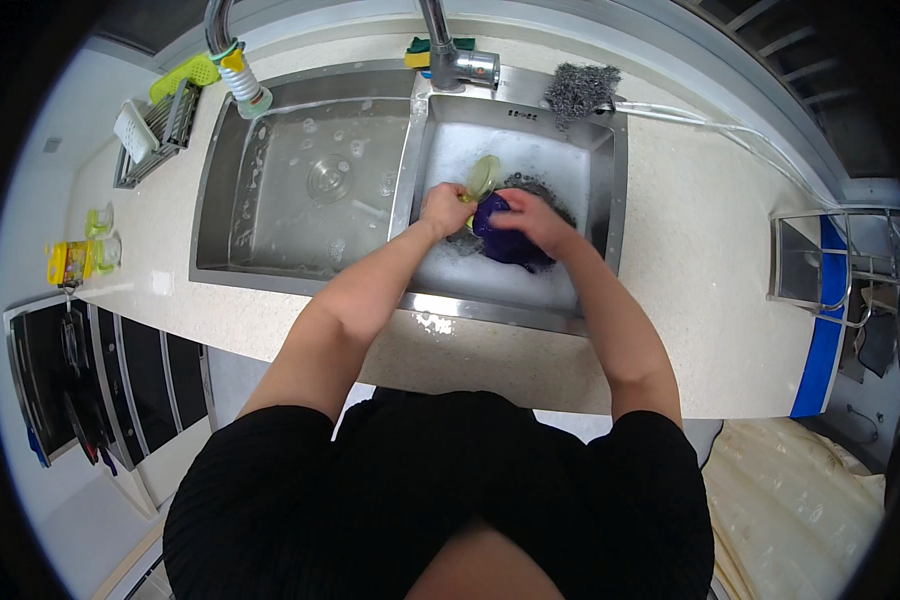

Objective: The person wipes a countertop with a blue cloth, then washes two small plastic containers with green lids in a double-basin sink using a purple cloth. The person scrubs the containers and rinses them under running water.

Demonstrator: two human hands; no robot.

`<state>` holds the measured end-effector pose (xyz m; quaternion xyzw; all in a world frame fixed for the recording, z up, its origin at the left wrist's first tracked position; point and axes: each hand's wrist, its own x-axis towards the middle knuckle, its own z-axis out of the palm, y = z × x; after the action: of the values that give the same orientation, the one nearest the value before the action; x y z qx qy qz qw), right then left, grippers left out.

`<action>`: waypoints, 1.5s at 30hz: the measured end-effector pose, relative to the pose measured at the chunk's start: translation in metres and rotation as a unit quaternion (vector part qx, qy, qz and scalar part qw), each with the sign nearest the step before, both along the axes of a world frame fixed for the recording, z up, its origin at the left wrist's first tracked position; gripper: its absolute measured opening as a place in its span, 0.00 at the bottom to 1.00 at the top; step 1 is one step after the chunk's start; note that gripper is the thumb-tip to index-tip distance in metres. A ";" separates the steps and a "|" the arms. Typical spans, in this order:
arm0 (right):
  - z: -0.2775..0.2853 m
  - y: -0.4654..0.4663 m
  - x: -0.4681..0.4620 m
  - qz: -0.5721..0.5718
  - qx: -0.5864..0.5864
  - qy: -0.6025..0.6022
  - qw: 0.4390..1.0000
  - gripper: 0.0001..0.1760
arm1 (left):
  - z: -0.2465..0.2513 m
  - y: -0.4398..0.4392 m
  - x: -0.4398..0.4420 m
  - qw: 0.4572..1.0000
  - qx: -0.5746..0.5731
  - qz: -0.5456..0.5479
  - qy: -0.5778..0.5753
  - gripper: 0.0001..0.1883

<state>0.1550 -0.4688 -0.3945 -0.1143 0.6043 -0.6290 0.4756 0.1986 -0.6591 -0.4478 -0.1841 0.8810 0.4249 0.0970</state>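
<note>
Over the soapy water in the right basin of the stainless steel sink (pixel 604 247), my left hand (pixel 448 210) is closed on a small translucent yellow-green item (pixel 484 177), perhaps a cup or lid; its exact kind is unclear. My right hand (pixel 531 219) holds a wet dark purple cloth (pixel 510 244) against the lower part of that item, beside my left fingers. The cloth's lower end hangs to the suds. A dark patch shows in the water around it. In the left basin, a clear round object (pixel 330 178) lies over the bottom in shallow water.
The chrome faucet (pixel 444 64) stands behind the divider, with sponges (pixel 418 54) beside it. A steel wool scourer (pixel 581 88) rests at the back right corner. A spout with a white hose end (pixel 241 79) overhangs the left basin. A metal rack (pixel 810 304) stands far right.
</note>
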 end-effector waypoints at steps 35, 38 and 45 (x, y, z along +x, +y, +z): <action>-0.029 0.008 -0.005 -0.193 0.257 0.434 0.842 0.31 | 0.018 0.006 -0.012 0.740 0.606 0.238 -0.167 0.29; -0.035 0.003 -0.016 -0.424 0.145 0.145 0.882 0.26 | 0.025 0.013 -0.016 0.759 0.579 0.239 -0.177 0.31; -0.009 0.010 -0.010 -0.225 -0.045 0.008 0.973 0.32 | 0.014 0.014 -0.012 0.691 0.649 0.240 -0.208 0.35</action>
<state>0.1445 -0.4588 -0.4039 -0.0017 0.5891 -0.7457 0.3114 0.1862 -0.6449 -0.4336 -0.3638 0.2689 0.8507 0.2677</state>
